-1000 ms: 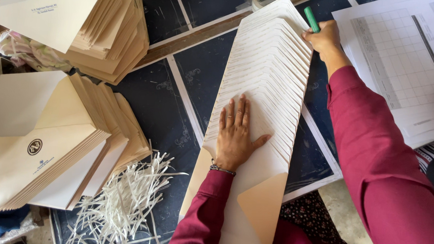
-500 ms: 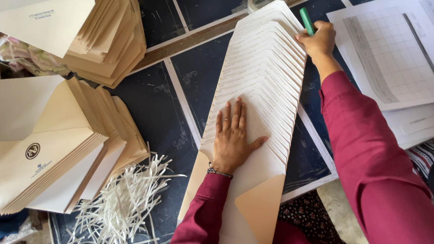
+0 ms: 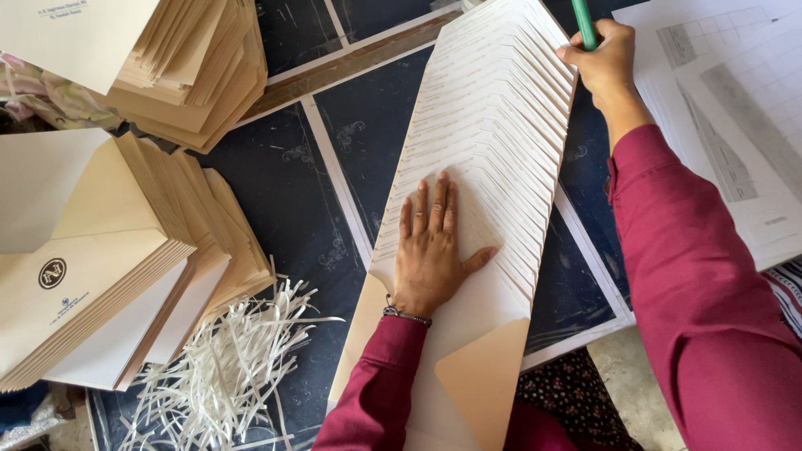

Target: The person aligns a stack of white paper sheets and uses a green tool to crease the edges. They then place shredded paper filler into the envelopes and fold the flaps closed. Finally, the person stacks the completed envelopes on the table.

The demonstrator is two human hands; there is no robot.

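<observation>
A long fanned row of cream envelopes [image 3: 493, 121] with open flaps lies down the middle of the dark tiled surface [image 3: 274, 201]. My left hand [image 3: 429, 245] presses flat on the near part of the row, fingers spread. My right hand [image 3: 602, 62] is closed around a green stick-shaped tool [image 3: 583, 17], probably a glue stick or marker, at the far right edge of the row. The nearest envelope's tan inner flap [image 3: 484, 385] points toward me. Both arms wear maroon sleeves.
Stacks of cream envelopes [image 3: 79, 263] lie at the left, and another tall stack [image 3: 190, 59] at the upper left. A heap of white paper strips [image 3: 229, 372] sits at the near left. Printed sheets with grids [image 3: 754, 116] cover the right side.
My right hand with the green tool has shifted slightly toward the far end of the row. The left hand has stayed flat on the envelopes.
</observation>
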